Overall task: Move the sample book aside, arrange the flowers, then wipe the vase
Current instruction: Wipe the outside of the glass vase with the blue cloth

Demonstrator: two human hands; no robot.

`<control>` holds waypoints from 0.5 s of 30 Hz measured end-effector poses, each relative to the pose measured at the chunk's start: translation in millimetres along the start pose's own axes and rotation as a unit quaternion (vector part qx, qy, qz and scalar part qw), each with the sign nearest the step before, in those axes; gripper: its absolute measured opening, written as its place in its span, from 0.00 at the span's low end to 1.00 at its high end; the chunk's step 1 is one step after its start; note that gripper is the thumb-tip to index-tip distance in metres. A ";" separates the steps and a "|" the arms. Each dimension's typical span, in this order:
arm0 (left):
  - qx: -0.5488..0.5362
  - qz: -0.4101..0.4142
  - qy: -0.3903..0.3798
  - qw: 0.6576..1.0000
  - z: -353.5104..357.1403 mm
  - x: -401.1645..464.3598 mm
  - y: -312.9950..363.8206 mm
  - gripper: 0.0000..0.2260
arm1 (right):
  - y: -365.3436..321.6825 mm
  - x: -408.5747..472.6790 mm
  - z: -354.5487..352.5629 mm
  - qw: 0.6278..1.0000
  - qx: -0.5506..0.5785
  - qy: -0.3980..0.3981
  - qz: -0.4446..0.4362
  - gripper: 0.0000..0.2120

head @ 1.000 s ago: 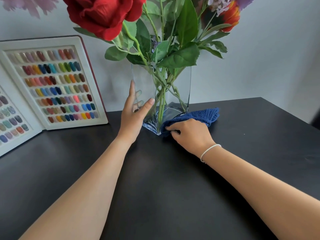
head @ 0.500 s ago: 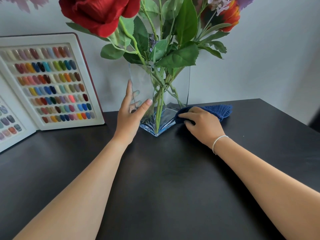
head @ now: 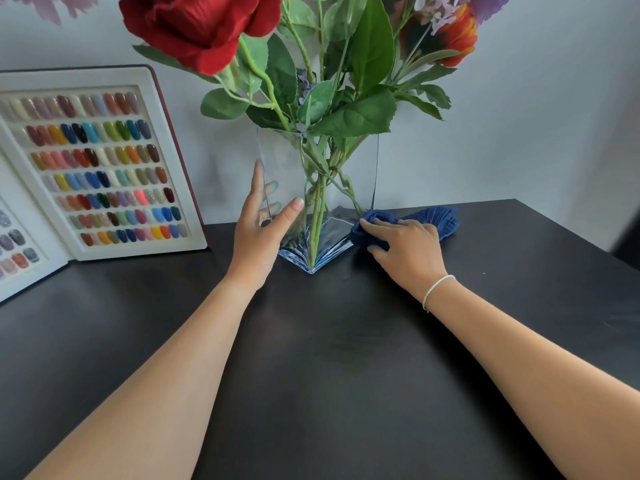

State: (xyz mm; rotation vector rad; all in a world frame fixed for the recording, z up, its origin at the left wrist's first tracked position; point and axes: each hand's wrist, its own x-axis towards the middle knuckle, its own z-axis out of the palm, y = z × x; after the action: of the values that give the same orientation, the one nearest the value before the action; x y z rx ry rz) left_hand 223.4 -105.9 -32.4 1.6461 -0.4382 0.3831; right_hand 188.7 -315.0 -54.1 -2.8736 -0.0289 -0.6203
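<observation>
A clear square glass vase (head: 356, 174) stands on the black table (head: 329, 358) near the wall, one corner toward me. It holds flowers: a big red rose (head: 197, 26), an orange bloom (head: 457, 32) and green leafy stems. My left hand (head: 259, 233) grips the vase's left corner, thumb on the near face, fingers behind the glass. My right hand (head: 405, 247) presses a dark blue cloth (head: 433, 220) against the base of the vase's right face. The open sample book (head: 93, 164) of coloured nail tips leans against the wall at the left.
A pale wall runs right behind the vase and book. The table's right edge slants away at the far right. Wide dark tabletop lies between me and the vase.
My right hand has slid the blue cloth along the vase's right base, from the near corner toward the back, then slightly back. My left hand stays on the vase.
</observation>
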 end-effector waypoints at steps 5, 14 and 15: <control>0.004 -0.004 -0.002 1.000 0.3 0.8 -0.4 0.35 | -4.2 3.3 -0.8 0.999 0.046 0.011 0.002 0.18; 0.001 -0.012 -0.003 1.000 1.4 0.5 -1.5 0.35 | -24.5 -16.9 -6.0 0.990 0.118 -0.018 -0.074 0.17; 0.005 -0.012 -0.003 1.000 1.4 0.7 -1.7 0.34 | -29.8 -20.7 -5.8 0.988 0.123 -0.020 -0.089 0.17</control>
State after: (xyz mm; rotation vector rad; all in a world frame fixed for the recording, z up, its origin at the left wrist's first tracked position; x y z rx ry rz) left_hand 224.8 -107.1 -33.7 1.6614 -0.4213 0.3642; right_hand 165.6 -286.5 -51.7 -2.6616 -0.3465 -0.5473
